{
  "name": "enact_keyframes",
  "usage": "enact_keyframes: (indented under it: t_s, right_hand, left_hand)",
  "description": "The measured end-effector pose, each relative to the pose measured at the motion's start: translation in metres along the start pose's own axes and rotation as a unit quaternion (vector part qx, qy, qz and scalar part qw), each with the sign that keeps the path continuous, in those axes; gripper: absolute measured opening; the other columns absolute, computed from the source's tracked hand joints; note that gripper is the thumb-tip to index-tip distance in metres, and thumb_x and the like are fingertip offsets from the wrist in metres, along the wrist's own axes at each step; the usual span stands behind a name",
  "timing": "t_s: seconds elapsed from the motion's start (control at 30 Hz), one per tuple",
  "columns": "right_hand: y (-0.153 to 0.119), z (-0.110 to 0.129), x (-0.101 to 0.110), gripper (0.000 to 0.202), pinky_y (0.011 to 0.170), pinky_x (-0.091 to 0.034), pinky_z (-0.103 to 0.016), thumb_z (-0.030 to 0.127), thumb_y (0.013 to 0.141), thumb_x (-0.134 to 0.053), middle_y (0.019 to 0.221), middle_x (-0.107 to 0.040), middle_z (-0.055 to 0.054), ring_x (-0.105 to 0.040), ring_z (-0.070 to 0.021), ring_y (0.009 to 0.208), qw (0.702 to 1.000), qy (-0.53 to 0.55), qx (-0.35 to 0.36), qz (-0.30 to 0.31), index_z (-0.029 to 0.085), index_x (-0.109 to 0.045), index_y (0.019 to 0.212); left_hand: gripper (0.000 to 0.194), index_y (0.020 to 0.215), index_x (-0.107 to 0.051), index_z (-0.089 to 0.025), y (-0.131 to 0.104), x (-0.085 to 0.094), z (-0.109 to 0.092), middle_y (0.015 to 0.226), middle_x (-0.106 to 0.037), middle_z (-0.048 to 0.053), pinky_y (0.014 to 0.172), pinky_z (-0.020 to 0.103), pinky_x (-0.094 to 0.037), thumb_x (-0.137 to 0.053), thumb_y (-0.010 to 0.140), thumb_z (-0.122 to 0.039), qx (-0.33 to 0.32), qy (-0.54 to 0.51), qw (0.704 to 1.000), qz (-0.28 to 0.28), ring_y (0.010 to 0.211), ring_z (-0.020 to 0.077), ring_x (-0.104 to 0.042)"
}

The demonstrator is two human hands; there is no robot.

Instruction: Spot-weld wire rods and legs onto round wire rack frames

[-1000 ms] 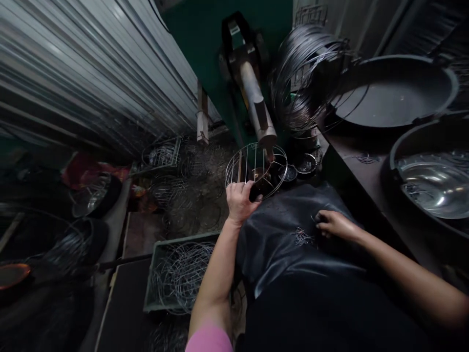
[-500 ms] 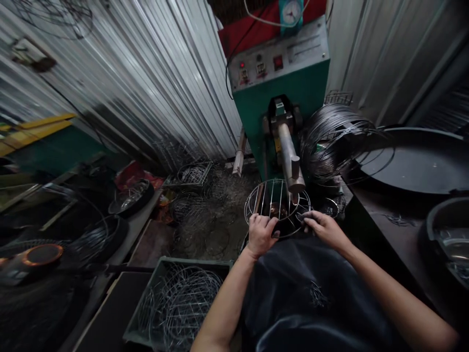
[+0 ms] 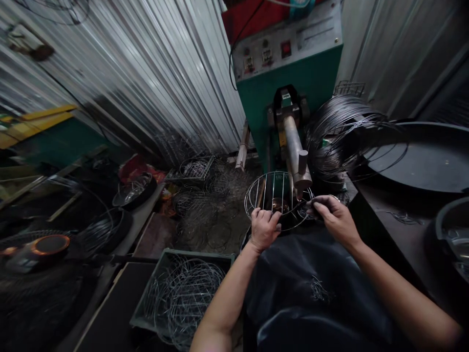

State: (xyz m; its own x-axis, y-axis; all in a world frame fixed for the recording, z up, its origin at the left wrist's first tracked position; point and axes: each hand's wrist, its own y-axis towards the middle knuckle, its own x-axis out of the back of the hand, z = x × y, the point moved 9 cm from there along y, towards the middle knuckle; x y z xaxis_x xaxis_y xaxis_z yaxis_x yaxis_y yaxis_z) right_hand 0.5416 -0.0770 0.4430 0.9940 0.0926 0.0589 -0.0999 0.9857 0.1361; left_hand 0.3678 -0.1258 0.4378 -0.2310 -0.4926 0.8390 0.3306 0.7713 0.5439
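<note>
My left hand (image 3: 264, 229) is closed on the near rim of a round wire rack (image 3: 273, 193), its fingers curled over the wires. The rack lies roughly level under the metal arm (image 3: 294, 139) of a green spot-welding machine (image 3: 252, 105). At the right edge of the rack, close to the arm's lower tip, my right hand (image 3: 336, 217) pinches something small and dark that I cannot make out. A dark apron (image 3: 300, 303) covers my lap, with a small bunch of short wire pieces (image 3: 319, 288) lying on it.
A green crate (image 3: 146, 305) of wire racks stands at left. Beside the machine at right hangs a coil of wire (image 3: 340, 132). Further right are a large dark round pan (image 3: 421, 161) and a black tub (image 3: 439, 244). Wire rings (image 3: 200, 210) litter the floor.
My right hand has risen and shifted right, closer to the height of the arm's tip. The red light on the machine's panel has gone out. My left hand keeps its grip; the view has shifted slightly.
</note>
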Motion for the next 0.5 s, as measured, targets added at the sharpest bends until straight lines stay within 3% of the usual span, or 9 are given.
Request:
enact_keyframes:
  t_s: [0.13,0.23,0.5]
  right_hand:
    - [-0.005,-0.022,-0.012,0.027,0.057,-0.045,-0.027,0.042,0.076,-0.055,0.062,-0.061,-0.001,-0.057,-0.0145,0.055,0.995,-0.072,-0.025,0.061,0.017,-0.059,0.081]
    - [-0.005,-0.035,-0.012,0.027,0.06,-0.045,-0.028,0.042,0.074,-0.053,0.062,-0.061,-0.001,-0.057,-0.0147,0.054,0.993,-0.089,-0.041,0.067,0.016,-0.058,0.082]
    - [-0.003,-0.025,-0.013,0.031,0.055,-0.044,-0.027,0.046,0.077,-0.051,0.067,-0.063,-0.003,-0.058,-0.0157,0.059,0.995,-0.063,-0.033,0.07,0.017,-0.059,0.086]
  left_hand:
    - [0.029,0.102,-0.059,-0.022,0.002,0.001,-0.005,0.084,-0.059,0.004,0.092,0.041,-0.031,-0.059,0.074,-0.031,-0.003,0.011,1.0,0.001,0.083,0.0193,-0.051]
    - [0.029,0.103,-0.059,-0.022,0.001,0.001,-0.009,0.083,-0.059,0.004,0.093,0.041,-0.031,-0.059,0.074,-0.03,-0.021,0.006,1.0,-0.001,0.082,0.019,-0.051]
    - [0.028,0.101,-0.059,-0.021,0.0,0.004,-0.009,0.083,-0.059,0.004,0.094,0.041,-0.031,-0.059,0.074,-0.028,-0.012,0.005,1.0,-0.022,0.082,0.0184,-0.051]
